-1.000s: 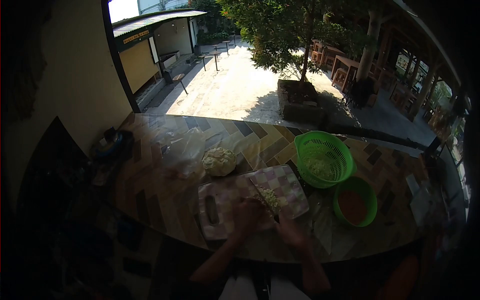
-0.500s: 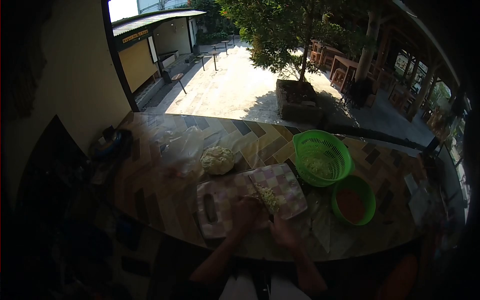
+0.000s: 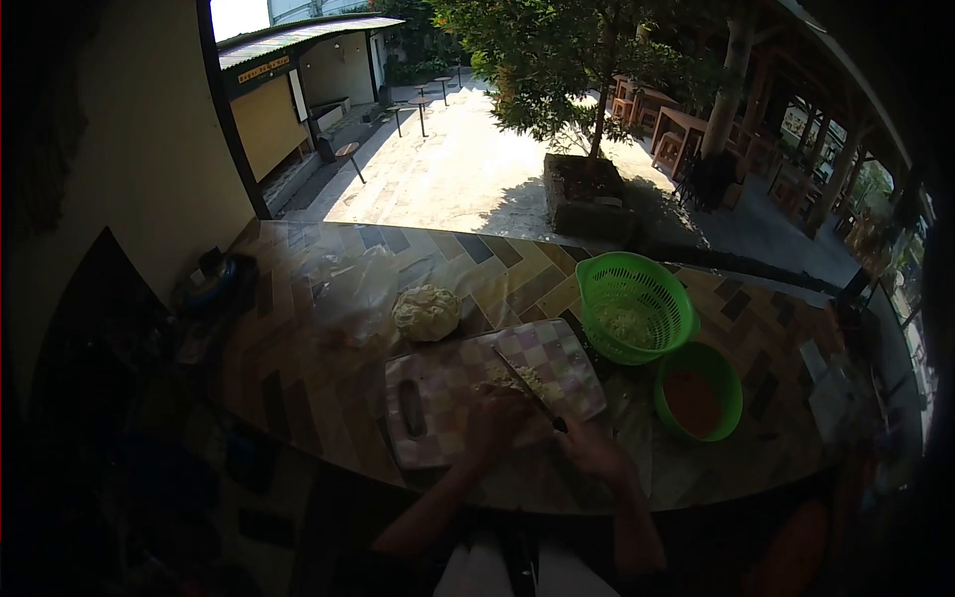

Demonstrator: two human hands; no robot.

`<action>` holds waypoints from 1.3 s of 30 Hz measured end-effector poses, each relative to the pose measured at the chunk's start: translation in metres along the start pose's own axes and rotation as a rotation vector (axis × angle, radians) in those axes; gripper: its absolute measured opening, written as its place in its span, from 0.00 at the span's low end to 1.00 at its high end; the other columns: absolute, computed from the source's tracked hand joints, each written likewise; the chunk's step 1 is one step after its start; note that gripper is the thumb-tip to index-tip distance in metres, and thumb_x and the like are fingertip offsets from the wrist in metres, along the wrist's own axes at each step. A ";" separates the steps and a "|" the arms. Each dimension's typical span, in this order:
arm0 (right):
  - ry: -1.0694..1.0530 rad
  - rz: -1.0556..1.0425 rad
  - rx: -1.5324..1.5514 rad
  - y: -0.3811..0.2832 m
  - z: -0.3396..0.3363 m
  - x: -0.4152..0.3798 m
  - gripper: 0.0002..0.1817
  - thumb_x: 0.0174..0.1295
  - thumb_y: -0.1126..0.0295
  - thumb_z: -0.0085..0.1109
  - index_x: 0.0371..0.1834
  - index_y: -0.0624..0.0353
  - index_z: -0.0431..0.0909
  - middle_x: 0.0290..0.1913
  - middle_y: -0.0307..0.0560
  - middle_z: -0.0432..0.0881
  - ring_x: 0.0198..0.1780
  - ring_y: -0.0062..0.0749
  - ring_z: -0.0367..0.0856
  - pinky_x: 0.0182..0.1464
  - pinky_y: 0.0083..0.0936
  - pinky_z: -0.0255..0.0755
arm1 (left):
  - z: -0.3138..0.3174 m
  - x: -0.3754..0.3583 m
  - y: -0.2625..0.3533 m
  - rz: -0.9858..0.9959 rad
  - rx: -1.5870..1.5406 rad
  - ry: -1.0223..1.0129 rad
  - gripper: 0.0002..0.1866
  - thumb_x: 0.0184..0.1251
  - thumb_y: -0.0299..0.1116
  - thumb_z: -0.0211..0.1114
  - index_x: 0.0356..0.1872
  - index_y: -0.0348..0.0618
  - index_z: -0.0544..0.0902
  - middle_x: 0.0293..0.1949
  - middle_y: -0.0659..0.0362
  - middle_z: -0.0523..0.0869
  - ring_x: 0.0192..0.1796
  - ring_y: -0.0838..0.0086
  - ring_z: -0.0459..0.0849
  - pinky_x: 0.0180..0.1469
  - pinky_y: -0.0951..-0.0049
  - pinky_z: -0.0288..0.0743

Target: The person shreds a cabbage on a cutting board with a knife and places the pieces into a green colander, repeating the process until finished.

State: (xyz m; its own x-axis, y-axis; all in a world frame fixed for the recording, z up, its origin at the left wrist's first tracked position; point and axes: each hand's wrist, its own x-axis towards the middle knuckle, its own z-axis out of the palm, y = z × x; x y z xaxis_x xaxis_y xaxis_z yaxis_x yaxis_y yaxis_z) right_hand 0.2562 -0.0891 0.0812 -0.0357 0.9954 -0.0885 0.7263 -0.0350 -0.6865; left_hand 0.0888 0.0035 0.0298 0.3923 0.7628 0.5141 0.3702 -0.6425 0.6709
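A checkered cutting board point(image 3: 443, 398) lies on the tiled counter, with chopped pale vegetable point(image 3: 527, 379) on its right half. My right hand point(image 3: 589, 448) is closed round the black handle of a knife point(image 3: 530, 389), whose blade slants up and left over the board beside the pieces. On the board left of the blade, my left hand point(image 3: 497, 420) has its fingers curled together; whatever they hold is hidden. Behind the board sits a pale cabbage-like head point(image 3: 426, 312).
A green colander point(image 3: 638, 306) with pale pieces stands behind the board's right corner. Beside it is a green bowl point(image 3: 698, 391) with reddish contents. Clear plastic point(image 3: 358, 289) lies at the back left, dark items point(image 3: 214, 282) at the far left.
My right hand and the knife have moved right, and the blade is tilted more to the left. The chopped pieces look more spread out to the left. The view has shifted slightly.
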 end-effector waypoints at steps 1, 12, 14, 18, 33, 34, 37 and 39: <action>-0.021 0.091 -0.019 -0.005 0.001 -0.003 0.21 0.67 0.63 0.48 0.59 0.62 0.62 0.42 0.70 0.80 0.47 0.65 0.78 0.47 0.52 0.71 | 0.003 -0.001 -0.003 0.049 0.034 -0.048 0.07 0.51 0.29 0.64 0.31 0.42 0.87 0.36 0.56 0.88 0.41 0.61 0.83 0.48 0.62 0.73; -0.141 0.152 -0.048 0.001 -0.015 0.015 0.20 0.67 0.64 0.47 0.57 0.64 0.65 0.44 0.67 0.79 0.50 0.60 0.78 0.50 0.45 0.70 | 0.010 -0.002 0.003 -0.066 0.024 -0.034 0.05 0.48 0.28 0.65 0.27 0.44 0.87 0.35 0.59 0.88 0.44 0.61 0.81 0.49 0.62 0.73; -0.150 0.107 -0.061 0.006 -0.024 0.016 0.19 0.68 0.64 0.47 0.57 0.64 0.66 0.44 0.67 0.79 0.50 0.60 0.77 0.50 0.45 0.70 | 0.006 0.000 0.010 -0.128 -0.005 -0.023 0.05 0.49 0.28 0.65 0.26 0.44 0.87 0.35 0.59 0.88 0.44 0.60 0.81 0.50 0.64 0.73; -0.016 0.016 0.026 0.010 -0.010 0.004 0.19 0.68 0.64 0.47 0.57 0.64 0.67 0.45 0.67 0.78 0.51 0.61 0.77 0.50 0.45 0.70 | 0.009 -0.001 0.001 -0.042 0.063 -0.090 0.05 0.49 0.30 0.65 0.27 0.46 0.88 0.35 0.60 0.88 0.45 0.62 0.81 0.51 0.64 0.69; -0.038 0.224 0.060 -0.008 0.017 0.007 0.21 0.68 0.65 0.47 0.59 0.67 0.64 0.47 0.69 0.77 0.51 0.62 0.76 0.54 0.46 0.68 | 0.018 -0.006 -0.017 -0.010 0.144 -0.077 0.08 0.55 0.32 0.62 0.33 0.48 0.88 0.39 0.61 0.88 0.49 0.63 0.79 0.53 0.59 0.63; 0.003 0.276 0.067 -0.009 0.027 0.005 0.22 0.68 0.65 0.48 0.60 0.67 0.63 0.47 0.69 0.76 0.51 0.62 0.76 0.54 0.46 0.68 | 0.017 -0.006 -0.015 -0.003 0.145 -0.049 0.08 0.55 0.33 0.63 0.33 0.48 0.88 0.39 0.61 0.87 0.50 0.63 0.79 0.53 0.60 0.64; 0.166 0.009 0.028 0.022 0.046 0.011 0.23 0.69 0.63 0.48 0.64 0.63 0.61 0.35 0.58 0.78 0.36 0.50 0.80 0.40 0.38 0.75 | 0.002 -0.003 0.006 -0.056 0.101 0.007 0.06 0.56 0.31 0.64 0.34 0.47 0.88 0.39 0.60 0.87 0.52 0.62 0.78 0.53 0.60 0.67; -0.018 0.214 0.455 0.017 0.025 0.008 0.19 0.70 0.61 0.48 0.59 0.58 0.64 0.26 0.46 0.72 0.24 0.35 0.74 0.27 0.28 0.70 | -0.010 0.004 0.019 -0.082 0.064 0.044 0.06 0.56 0.29 0.66 0.33 0.45 0.87 0.38 0.59 0.86 0.52 0.61 0.78 0.52 0.61 0.70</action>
State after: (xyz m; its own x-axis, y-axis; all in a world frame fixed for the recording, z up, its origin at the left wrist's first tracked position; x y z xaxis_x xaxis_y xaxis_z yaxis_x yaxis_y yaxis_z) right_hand 0.2512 -0.0844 0.0511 0.0665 0.9601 -0.2717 0.3462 -0.2776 -0.8961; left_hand 0.0892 -0.0046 0.0498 0.3214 0.8145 0.4831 0.4528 -0.5802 0.6770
